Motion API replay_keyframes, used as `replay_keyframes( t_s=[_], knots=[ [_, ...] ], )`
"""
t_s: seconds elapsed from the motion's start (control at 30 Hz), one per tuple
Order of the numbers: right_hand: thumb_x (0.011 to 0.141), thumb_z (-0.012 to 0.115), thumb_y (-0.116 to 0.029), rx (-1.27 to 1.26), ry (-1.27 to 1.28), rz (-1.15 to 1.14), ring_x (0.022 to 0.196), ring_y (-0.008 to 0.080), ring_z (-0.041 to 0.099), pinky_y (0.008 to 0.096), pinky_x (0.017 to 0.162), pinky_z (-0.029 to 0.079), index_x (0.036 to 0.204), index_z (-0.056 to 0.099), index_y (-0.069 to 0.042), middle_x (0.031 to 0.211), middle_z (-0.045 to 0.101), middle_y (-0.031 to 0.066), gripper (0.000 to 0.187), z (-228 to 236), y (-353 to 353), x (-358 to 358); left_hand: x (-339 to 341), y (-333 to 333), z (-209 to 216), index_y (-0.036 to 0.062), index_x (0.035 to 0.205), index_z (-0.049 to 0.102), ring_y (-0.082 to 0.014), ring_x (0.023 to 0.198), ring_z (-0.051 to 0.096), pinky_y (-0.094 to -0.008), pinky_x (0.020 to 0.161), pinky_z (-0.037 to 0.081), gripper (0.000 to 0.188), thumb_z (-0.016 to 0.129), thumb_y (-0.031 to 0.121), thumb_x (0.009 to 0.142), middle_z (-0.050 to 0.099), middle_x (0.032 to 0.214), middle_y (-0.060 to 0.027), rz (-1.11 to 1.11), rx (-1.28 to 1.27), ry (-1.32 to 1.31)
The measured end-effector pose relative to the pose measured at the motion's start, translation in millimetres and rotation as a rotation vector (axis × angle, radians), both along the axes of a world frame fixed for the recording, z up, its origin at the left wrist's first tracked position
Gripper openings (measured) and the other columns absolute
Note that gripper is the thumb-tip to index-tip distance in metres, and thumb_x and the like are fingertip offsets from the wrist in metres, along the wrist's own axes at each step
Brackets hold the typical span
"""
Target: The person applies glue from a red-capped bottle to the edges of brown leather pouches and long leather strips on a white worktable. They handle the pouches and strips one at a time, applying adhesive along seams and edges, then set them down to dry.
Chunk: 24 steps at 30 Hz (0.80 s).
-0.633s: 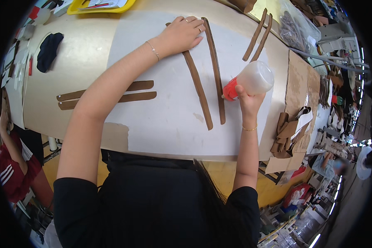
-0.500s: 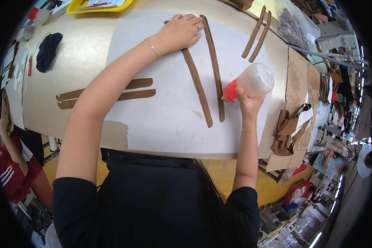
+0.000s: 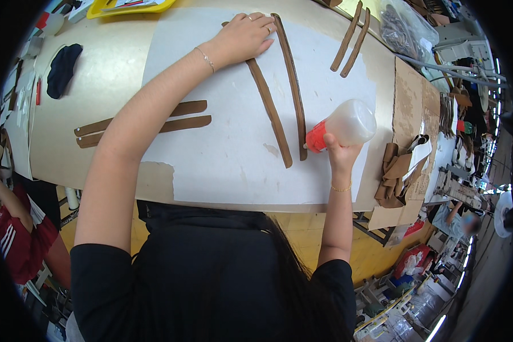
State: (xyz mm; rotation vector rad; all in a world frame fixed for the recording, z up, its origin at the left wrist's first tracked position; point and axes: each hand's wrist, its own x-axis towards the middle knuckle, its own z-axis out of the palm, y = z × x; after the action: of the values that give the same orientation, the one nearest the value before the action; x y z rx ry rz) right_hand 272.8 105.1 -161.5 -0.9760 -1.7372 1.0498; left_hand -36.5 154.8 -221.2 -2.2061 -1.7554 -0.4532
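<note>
White sheet (image 3: 228,165), mid-frame: two long brown strips (image 3: 271,111). Your left hand (image 3: 244,40), upper centre, lies spread across one; your right hand (image 3: 343,154), right of centre, grips a red-banded translucent bottle (image 3: 351,122).

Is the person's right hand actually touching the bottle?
Touching. The head view plainly shows the right hand gripping the bottle, with no gap between them.

Yellow tray (image 3: 132,11) — dark cloth (image 3: 64,70), perhaps
</note>
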Motion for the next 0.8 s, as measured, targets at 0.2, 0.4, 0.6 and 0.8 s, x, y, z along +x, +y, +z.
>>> replay_keyframes(
  t_s=[0.2,0.4,0.6,0.8],
  knots=[
    [0.065,0.085,-0.042,-0.055,0.072,-0.068,0.083,0.0158,0.061,0.0305,0.072,0.051,0.103,0.056,0.000,0.091,0.062,0.0059,0.064,-12,-18,15,3,-2,9,0.0074,0.124,0.055,-0.0239,0.126,0.044,-0.0383,0.104,0.036,0.036,0.048,0.028,0.095,0.050,0.134,-0.0079,0.032,-0.111,0.010],
    [0.064,0.085,-0.044,-0.036,0.126,-0.190,0.086,0.0165,0.059,0.0313,0.075,0.051,0.109,0.054,-0.001,0.095,0.061,0.0053,0.069,-33,-40,37,4,-2,9,0.0084,0.126,0.054,-0.0235,0.127,0.043,-0.0387,0.106,0.034,0.037,0.047,0.029,0.096,0.049,0.135,-0.0074,0.047,-0.119,0.023],
    [0.066,0.078,-0.057,-0.022,0.209,-0.289,0.085,0.0177,0.058,0.0332,0.076,0.050,0.111,0.050,-0.001,0.096,0.057,0.0053,0.077,-47,-52,38,4,-1,6,0.0085,0.126,0.054,-0.0233,0.128,0.042,-0.0390,0.106,0.033,0.037,0.046,0.029,0.096,0.049,0.136,-0.0073,0.065,-0.112,0.034],
    [0.067,0.071,-0.066,-0.126,0.326,-0.319,0.087,0.0201,0.059,0.0354,0.074,0.053,0.112,0.048,-0.001,0.098,0.057,0.0082,0.082,-42,-56,37,5,-3,12,0.0083,0.125,0.054,-0.0228,0.128,0.042,-0.0394,0.106,0.033,0.036,0.047,0.028,0.096,0.048,0.136,-0.0073,0.032,-0.140,0.003]
  ],
)
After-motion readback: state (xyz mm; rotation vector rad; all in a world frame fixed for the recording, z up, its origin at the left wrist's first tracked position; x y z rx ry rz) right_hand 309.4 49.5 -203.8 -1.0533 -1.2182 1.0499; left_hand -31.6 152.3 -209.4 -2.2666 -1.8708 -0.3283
